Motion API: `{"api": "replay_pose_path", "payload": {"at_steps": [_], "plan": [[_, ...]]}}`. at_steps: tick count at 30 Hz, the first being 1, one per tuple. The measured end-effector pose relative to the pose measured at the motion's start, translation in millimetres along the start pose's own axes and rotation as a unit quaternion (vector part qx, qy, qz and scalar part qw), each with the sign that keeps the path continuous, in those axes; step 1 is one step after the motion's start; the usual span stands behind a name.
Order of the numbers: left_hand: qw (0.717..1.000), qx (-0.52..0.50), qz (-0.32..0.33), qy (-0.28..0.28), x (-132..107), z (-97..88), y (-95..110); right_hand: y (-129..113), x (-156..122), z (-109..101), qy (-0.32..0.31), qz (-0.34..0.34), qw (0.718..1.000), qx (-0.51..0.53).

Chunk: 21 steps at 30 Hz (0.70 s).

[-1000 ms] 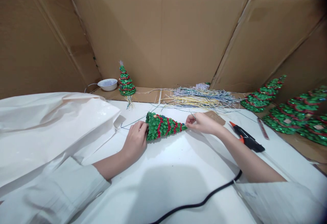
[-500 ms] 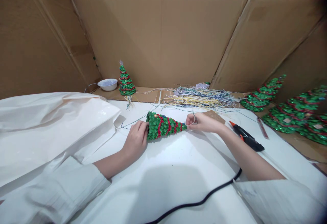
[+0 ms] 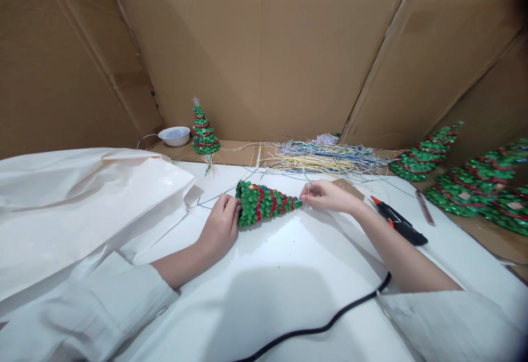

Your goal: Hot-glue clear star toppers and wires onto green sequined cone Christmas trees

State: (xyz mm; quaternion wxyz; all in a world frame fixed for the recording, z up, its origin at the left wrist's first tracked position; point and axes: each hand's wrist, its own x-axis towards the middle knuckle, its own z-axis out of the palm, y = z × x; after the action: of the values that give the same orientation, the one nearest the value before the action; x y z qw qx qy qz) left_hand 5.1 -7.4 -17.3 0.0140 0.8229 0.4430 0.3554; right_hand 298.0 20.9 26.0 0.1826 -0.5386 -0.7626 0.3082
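Observation:
A small green Christmas tree (image 3: 270, 204) with red garland lies on its side above the white table. My left hand (image 3: 221, 223) is closed on the rim of its wide base, with some fingertips hidden at the opening. At the pointed tip, on the right, my right hand (image 3: 319, 196) pinches a thin wire (image 3: 308, 181) between thumb and fingers. The wire's far end rises above the fingers. A dark thin wire (image 3: 208, 202) shows to the left of the base.
Behind lies a bundle of coloured wires (image 3: 330, 158). A finished-looking tree (image 3: 203, 133) and a white bowl (image 3: 175, 137) stand back left. More trees (image 3: 466, 183) stand right, near a black-and-orange tool (image 3: 398, 221). White sheeting (image 3: 82, 197) covers the left; a black cable (image 3: 330, 326) crosses the front.
My right hand's fingers have shifted slightly at the tip, and the wire's loop has changed position. My left hand and the tree have hardly moved.

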Motion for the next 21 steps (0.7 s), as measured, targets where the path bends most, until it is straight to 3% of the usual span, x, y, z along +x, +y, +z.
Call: {"api": "replay_pose_path", "payload": {"at_steps": [8, 21], "plan": [[1.0, -0.019, -0.006, 0.0, 0.2, -0.2, 0.1, -5.8, -4.0, -5.3, -0.043, 0.025, 0.998, 0.034], [1.0, 0.02, 0.01, 0.011, 1.2, -1.3, -0.1, 0.4, 5.3, 9.0, -0.003, 0.045, 0.989, 0.138]]}}
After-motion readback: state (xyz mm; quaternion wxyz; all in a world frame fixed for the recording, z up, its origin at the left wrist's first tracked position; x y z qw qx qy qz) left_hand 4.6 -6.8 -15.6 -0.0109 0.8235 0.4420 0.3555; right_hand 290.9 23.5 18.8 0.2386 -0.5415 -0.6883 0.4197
